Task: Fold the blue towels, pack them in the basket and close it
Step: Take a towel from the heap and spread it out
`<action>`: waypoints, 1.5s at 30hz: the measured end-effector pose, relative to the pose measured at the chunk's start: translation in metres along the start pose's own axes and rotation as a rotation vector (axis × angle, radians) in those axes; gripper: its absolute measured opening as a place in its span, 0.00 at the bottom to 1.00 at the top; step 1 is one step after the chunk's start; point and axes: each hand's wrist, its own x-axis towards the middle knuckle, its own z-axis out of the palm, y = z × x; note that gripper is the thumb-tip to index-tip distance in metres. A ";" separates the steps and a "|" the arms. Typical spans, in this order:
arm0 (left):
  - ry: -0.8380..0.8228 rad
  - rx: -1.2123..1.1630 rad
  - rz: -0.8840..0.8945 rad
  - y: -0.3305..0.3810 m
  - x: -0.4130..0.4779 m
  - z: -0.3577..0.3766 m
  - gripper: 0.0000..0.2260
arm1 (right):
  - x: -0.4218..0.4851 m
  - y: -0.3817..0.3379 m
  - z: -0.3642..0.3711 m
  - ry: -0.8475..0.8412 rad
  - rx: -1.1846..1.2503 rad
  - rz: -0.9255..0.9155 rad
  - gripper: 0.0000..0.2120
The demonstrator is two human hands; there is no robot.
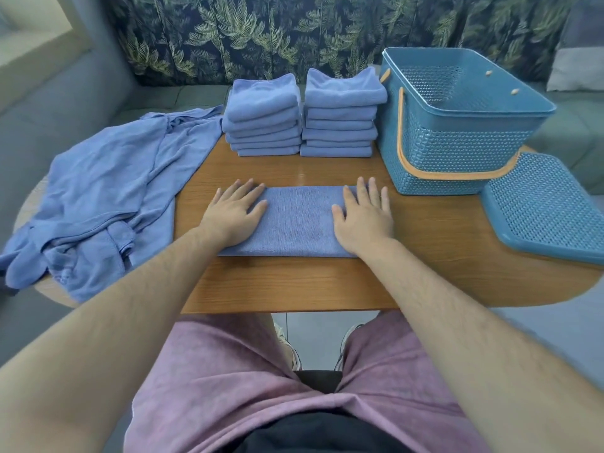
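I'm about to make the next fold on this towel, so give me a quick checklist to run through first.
1. Hands flat on the towel: left hand and right hand press its two ends. Ok.
2. Towel smooth and square on the table: ok.
3. Left stack and right stack of folded towels upright: ok.
4. Basket open: its lid lies on the table beside it. Ok.
5. Basket floor bare: cannot tell, the near wall hides it.
6. All towels folded: not ok, a loose pile lies on the left.
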 end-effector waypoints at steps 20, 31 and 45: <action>0.139 0.099 0.188 0.039 -0.078 -0.008 0.24 | -0.031 0.013 -0.025 0.128 0.189 -0.416 0.09; 0.112 -0.139 0.607 0.029 -0.130 0.003 0.24 | -0.121 0.063 -0.027 -0.108 0.517 -0.571 0.23; 0.103 -0.510 0.538 0.035 -0.156 -0.022 0.10 | -0.140 0.053 -0.050 -0.010 0.783 -0.438 0.15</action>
